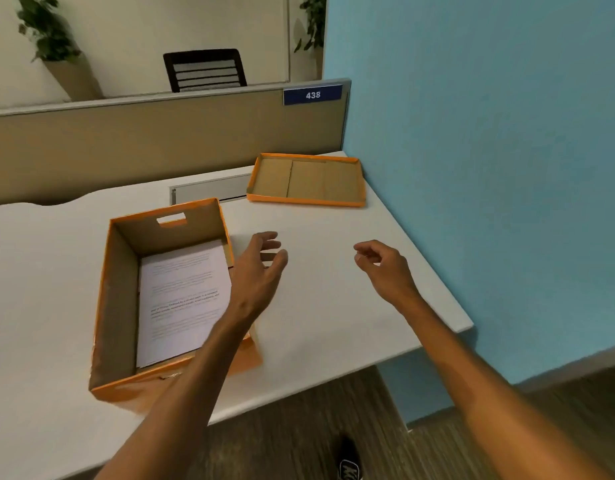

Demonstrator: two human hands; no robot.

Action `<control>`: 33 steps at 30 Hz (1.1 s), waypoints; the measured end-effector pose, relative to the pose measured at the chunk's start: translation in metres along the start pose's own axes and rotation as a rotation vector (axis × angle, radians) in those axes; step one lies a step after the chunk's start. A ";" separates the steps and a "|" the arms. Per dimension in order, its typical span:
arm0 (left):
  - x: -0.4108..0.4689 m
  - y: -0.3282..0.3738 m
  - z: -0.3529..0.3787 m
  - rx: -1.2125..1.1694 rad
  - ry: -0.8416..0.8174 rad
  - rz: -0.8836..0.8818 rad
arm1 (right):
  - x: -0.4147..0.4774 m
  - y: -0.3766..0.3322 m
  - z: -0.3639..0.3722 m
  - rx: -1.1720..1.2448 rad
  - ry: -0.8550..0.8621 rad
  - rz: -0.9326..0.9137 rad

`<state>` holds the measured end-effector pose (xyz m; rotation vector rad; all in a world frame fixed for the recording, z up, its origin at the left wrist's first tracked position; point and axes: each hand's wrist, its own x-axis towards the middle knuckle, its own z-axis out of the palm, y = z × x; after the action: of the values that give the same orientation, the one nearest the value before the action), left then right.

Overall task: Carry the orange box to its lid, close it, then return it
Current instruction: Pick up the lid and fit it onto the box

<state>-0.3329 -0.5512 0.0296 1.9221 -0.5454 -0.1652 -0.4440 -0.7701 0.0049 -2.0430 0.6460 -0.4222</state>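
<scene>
Orange box (pixel 167 292): open, papers inside, on table (pixel 333 271). Lid (pixel 306 180): upturned, at two o'clock from it, well apart. Left hand (pixel 259 268) and right hand (pixel 385 268): grips apart, empty. Step: pickup pending; next, both hands take the box's sides.

You are standing at a white desk (pixel 333 299) pushed into a corner, with a blue wall (pixel 489 168) running along your right. A beige partition (pixel 143 147) carrying a blue plate reading 438 (pixel 312 94) is backing the desk. Beyond it, a black slatted chair (pixel 205 70) and potted plants (pixel 46 32) are showing. Brown striped carpet (pixel 299 427) is lying underfoot.
</scene>
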 end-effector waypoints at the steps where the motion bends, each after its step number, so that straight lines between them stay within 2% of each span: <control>1: 0.007 0.002 0.008 0.005 0.008 -0.017 | 0.009 0.003 -0.006 -0.012 -0.007 -0.010; 11: 0.084 -0.004 0.048 -0.006 0.129 -0.223 | 0.110 0.033 -0.020 -0.062 -0.074 -0.085; 22: 0.242 -0.070 0.052 -0.056 0.204 -0.448 | 0.246 0.077 0.023 -0.160 -0.040 0.090; 33: 0.374 -0.149 0.073 0.090 0.173 -0.600 | 0.358 0.128 0.054 -0.232 0.124 0.340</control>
<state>0.0159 -0.7316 -0.0843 2.1160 0.1544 -0.3573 -0.1642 -1.0024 -0.1170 -2.0791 1.1425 -0.2847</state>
